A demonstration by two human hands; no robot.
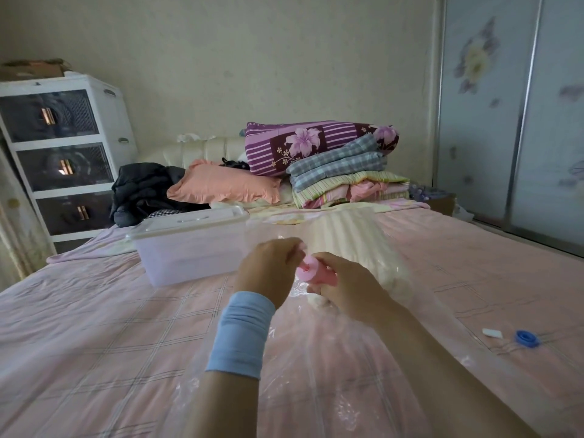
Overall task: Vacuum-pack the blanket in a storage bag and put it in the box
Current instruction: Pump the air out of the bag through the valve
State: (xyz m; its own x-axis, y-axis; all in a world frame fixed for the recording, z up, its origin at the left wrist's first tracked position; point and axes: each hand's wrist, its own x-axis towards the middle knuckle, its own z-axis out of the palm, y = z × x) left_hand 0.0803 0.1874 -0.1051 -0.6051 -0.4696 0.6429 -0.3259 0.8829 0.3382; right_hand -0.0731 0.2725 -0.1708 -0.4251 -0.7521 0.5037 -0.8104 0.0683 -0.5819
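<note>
The left hand [268, 270] and right hand [344, 287] both grasp a small pink plastic cylinder [317, 275] over the clear plastic storage bag [316, 380]. The bag holds the cream blanket [354, 235] mid-bed [94, 311], beside the translucent lidded box [189, 251].

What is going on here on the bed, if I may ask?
A person grips a small pink piece with the left hand and right hand over a clear storage bag on the bed, the pale blanket inside it. The lidded box stands to the left, the bag not yet in it. A blue cap and white clip lie at the right.
</note>
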